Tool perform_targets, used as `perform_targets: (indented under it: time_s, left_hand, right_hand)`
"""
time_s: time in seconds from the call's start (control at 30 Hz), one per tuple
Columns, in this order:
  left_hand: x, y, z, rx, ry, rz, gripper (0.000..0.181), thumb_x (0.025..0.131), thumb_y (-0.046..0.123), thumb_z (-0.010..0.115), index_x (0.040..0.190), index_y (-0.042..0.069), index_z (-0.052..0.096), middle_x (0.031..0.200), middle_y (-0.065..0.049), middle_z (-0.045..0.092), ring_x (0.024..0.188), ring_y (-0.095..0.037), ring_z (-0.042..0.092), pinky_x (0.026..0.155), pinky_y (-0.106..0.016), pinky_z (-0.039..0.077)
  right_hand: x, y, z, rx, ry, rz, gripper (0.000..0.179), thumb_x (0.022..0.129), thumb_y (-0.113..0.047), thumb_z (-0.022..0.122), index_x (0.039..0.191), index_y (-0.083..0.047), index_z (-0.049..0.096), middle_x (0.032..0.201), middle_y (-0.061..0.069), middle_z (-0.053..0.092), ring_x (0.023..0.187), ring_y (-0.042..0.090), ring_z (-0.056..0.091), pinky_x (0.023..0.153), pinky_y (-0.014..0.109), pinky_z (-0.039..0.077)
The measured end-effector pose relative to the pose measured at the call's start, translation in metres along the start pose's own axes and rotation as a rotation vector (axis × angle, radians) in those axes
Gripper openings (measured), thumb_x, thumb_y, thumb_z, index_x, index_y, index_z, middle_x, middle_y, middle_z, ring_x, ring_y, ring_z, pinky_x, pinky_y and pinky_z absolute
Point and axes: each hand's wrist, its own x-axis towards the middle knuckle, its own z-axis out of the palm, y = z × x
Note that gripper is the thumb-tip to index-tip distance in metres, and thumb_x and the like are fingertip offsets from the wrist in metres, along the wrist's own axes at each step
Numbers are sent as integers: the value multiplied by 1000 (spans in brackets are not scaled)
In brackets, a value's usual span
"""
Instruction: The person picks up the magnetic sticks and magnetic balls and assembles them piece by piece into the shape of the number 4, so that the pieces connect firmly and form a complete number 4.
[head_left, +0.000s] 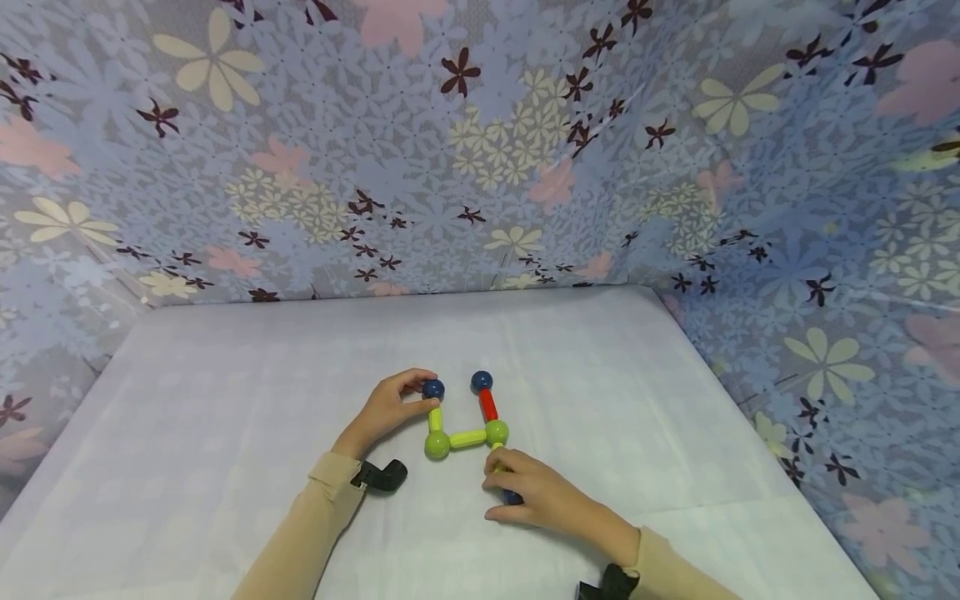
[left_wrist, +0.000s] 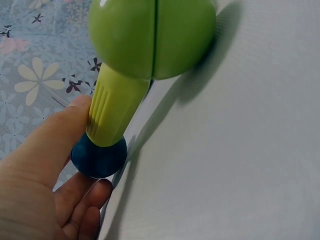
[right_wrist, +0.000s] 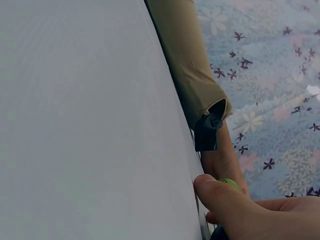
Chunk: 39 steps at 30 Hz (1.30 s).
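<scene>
A toy frame of balls and rods lies on the white-covered table. My left hand (head_left: 392,410) holds its far-left blue ball (head_left: 433,389) between thumb and fingers. From that ball a yellow-green rod (left_wrist: 112,107) runs to a green ball (head_left: 437,445), and another yellow-green rod (head_left: 468,438) links this to a second green ball (head_left: 497,432). A red rod (head_left: 488,405) leads from there to another blue ball (head_left: 482,382). On the near side, my right hand (head_left: 542,492) grips a third blue ball (head_left: 513,497), mostly hidden by the fingers along with its short rod.
White cloth covers the table (head_left: 247,392) around the toy. A flowered curtain (head_left: 420,167) hangs behind the table and along its right side. Black straps with small devices sit on both wrists, the left device (head_left: 386,476) beside the near-left green ball.
</scene>
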Motion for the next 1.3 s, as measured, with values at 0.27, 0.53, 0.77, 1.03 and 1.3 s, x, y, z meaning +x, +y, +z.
perform_targets:
  time_s: [0.27,0.53,0.77,1.03,1.3]
  left_hand:
    - [0,-2,0,3,2,2,41,83,26,74,120,13,63,116,-6,66,102,-19,58,99,-42,46]
    - [0,-5,2,-5,3,0,43,83,29,74,121,14,62,114,-5,66,103,-19,58,101,-44,45]
    - [1,-3,2,14,4,-2,42,83,29,73,121,14,62,116,-6,66,103,-19,59,101,-43,46]
    - [1,-2,1,8,-1,-12,42,83,26,74,122,13,62,118,-7,65,104,-20,58,102,-44,45]
    - [1,-2,1,19,2,-26,41,84,25,72,122,14,62,118,-6,65,104,-19,57,102,-42,45]
  right_hand:
    - [1,1,3,-19,1,-14,28,87,-43,66,92,-15,64,108,-1,53,91,5,52,80,17,50]
    - [3,2,5,-119,64,-57,19,89,-36,65,81,-19,62,100,-2,53,75,0,47,67,7,41]
    - [5,-2,1,-213,59,-19,22,90,-36,63,77,-19,61,101,-2,56,74,1,49,66,11,46]
    - [6,-4,0,-296,118,2,24,89,-35,64,75,-16,64,90,-5,61,67,2,51,59,12,44]
    - [8,-5,4,-249,157,1,24,88,-37,65,74,-18,60,87,-7,58,62,-3,44,56,7,39]
